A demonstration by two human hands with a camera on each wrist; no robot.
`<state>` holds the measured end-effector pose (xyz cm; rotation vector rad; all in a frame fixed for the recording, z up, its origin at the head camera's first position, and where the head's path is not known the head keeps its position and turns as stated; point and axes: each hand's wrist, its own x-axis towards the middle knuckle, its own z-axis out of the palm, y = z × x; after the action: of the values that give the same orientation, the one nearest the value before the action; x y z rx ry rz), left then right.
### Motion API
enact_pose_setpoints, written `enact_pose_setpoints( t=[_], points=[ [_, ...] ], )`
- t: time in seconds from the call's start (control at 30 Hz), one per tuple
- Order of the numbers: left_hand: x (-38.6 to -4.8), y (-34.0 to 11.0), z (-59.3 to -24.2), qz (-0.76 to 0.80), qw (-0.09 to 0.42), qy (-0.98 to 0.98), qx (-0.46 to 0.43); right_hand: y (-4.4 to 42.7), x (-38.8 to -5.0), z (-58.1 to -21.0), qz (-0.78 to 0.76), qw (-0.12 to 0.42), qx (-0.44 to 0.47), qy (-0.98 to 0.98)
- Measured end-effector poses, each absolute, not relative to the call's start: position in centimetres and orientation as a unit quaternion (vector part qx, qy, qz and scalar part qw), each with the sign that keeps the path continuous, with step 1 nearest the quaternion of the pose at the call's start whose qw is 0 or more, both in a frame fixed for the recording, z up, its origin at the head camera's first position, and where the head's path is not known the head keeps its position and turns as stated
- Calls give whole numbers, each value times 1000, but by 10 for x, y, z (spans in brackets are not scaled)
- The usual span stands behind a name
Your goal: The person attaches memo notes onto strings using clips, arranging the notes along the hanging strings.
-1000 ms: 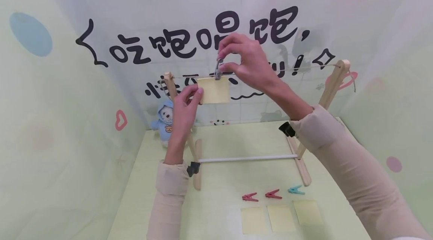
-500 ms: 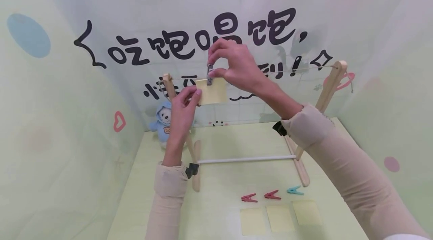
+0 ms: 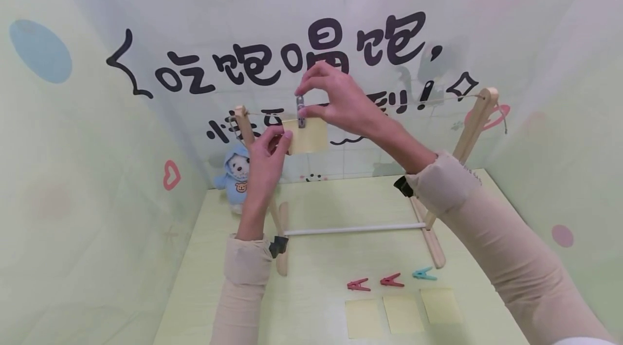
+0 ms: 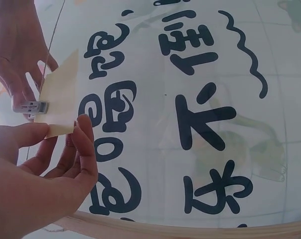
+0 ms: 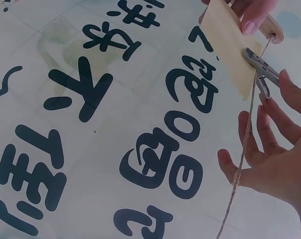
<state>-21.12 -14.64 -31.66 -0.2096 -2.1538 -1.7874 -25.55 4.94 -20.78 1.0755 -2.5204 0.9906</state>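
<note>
A yellow paper square is at the string near the left post. My left hand pinches its left edge between thumb and fingers. A grey clothespin stands over the paper's top edge, and my right hand holds its upper end by thumb and fingertips. In the right wrist view the grey clip lies across the paper beside the string, one leg on each side. The left wrist view has the clip on the paper, above my left hand.
Wooden posts carry the string, with a white rod low between them. A plush toy in blue sits behind the left post. On the table lie red clips, a teal clip and yellow papers.
My right hand has moved left and slightly down with the grey clip, which now stands more upright nearer the paper's left part. My left hand has barely moved and still pinches the paper.
</note>
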Motion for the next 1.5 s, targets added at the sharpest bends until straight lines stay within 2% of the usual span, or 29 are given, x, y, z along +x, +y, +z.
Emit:
enact_pose_setpoints(
  t=[0.1, 0.27, 0.5, 0.73, 0.9, 1.23, 1.5],
  points=[
    [-212, -145, -318, -625, 169, -758, -75, 55, -254, -211, 344, 124, 377, -851],
    [-214, -142, -319, -635, 166, -751, -77, 72, -244, -218, 368, 179, 386, -827],
    [-215, -140, -322, -643, 177, -741, -75, 98, -213, -231, 375, 264, 398, -795],
    [-213, -137, -325, -655, 165, -734, -72, 135, -180, -257, 388, 304, 380, -783],
    [-212, -136, -326, -661, 156, -730, -77, 167, -157, -291, 385, 291, 367, -795],
    [-206, -141, -336, -676, 127, -719, -96, 219, -116, -365, 403, 212, 319, -831],
    [-183, -147, -376, -662, 121, -735, -82, 233, -98, -405, 395, 193, 306, -844]
  ],
)
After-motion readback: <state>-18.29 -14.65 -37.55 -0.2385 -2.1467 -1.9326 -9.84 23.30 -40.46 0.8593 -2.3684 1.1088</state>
